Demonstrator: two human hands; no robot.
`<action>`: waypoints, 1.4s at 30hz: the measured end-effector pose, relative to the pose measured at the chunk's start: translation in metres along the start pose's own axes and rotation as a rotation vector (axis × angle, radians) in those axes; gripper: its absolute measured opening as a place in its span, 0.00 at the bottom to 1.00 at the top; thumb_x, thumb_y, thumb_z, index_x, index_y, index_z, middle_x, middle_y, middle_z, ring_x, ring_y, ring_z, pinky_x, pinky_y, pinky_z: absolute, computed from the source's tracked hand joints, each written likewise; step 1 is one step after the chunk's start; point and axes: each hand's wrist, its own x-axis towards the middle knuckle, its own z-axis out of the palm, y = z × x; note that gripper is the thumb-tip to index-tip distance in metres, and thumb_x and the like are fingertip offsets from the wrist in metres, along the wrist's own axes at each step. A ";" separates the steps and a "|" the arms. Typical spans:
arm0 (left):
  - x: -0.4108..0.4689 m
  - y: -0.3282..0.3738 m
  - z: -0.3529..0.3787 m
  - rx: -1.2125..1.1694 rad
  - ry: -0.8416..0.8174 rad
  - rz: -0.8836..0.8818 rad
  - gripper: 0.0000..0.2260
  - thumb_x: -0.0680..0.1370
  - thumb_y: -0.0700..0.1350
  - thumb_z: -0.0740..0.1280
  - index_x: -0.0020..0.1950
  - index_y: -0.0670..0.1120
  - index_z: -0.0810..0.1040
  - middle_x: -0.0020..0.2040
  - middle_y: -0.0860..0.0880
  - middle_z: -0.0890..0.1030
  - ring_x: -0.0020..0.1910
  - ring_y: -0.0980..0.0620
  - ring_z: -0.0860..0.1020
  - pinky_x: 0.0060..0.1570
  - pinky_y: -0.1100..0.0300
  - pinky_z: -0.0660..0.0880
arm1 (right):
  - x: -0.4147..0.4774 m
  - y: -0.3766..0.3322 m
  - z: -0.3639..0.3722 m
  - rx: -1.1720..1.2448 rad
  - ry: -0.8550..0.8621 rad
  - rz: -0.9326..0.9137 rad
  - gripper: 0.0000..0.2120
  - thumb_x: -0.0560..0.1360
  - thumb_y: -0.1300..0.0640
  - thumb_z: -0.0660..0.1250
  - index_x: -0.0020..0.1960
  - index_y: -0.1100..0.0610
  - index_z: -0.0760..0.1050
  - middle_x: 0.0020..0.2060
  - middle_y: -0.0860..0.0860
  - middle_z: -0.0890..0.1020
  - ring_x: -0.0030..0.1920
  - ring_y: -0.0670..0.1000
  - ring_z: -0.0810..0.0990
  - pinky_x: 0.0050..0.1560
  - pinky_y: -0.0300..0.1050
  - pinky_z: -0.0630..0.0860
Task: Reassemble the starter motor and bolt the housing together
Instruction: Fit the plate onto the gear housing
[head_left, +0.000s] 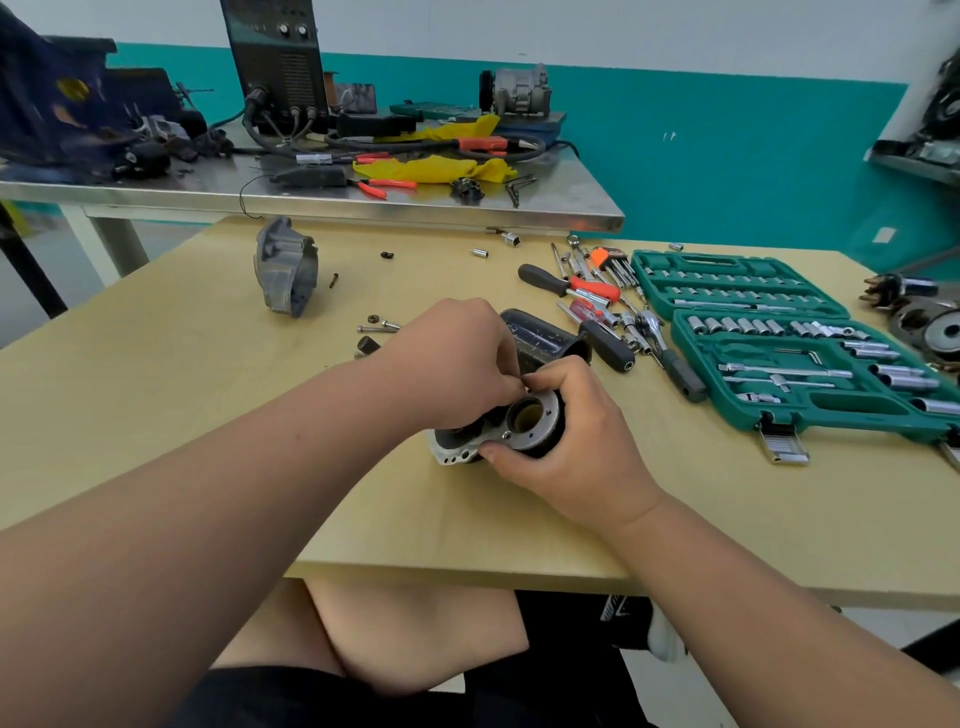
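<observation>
Starter motor body (530, 423): rigid metal, likely heavy; right hand (571, 447) fingers wrapped round barrel, left hand (457, 358) fingers pinching small part (525, 387), unidentifiable, beside right fingers; grip barrel, not rim

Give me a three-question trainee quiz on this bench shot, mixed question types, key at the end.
1. True or false: the grey end housing is touched by neither the left hand nor the right hand.
2. The green socket case is: A shut, B open, C upside down.
3. Fill in: the ____ hand wraps the flanged motor body.
Key: 1 true; 2 B; 3 right.
</observation>
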 end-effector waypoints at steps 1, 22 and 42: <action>0.000 0.000 -0.001 0.012 -0.004 0.007 0.05 0.75 0.49 0.70 0.46 0.50 0.84 0.40 0.53 0.83 0.34 0.58 0.77 0.29 0.67 0.73 | 0.000 0.000 0.000 0.002 -0.007 0.004 0.26 0.62 0.51 0.80 0.51 0.52 0.68 0.46 0.48 0.74 0.45 0.41 0.74 0.42 0.30 0.71; 0.005 -0.001 0.005 0.353 -0.169 0.185 0.12 0.80 0.46 0.57 0.37 0.46 0.68 0.42 0.45 0.77 0.41 0.46 0.74 0.41 0.53 0.72 | 0.001 0.001 0.000 0.032 0.000 0.002 0.25 0.61 0.51 0.79 0.51 0.51 0.69 0.46 0.48 0.75 0.45 0.40 0.74 0.43 0.29 0.69; -0.001 0.005 0.000 0.129 -0.023 0.035 0.08 0.77 0.47 0.68 0.51 0.48 0.84 0.45 0.48 0.84 0.44 0.49 0.80 0.43 0.56 0.79 | 0.001 0.004 -0.001 0.023 0.007 -0.006 0.27 0.62 0.53 0.80 0.52 0.52 0.68 0.46 0.44 0.74 0.46 0.35 0.73 0.44 0.25 0.68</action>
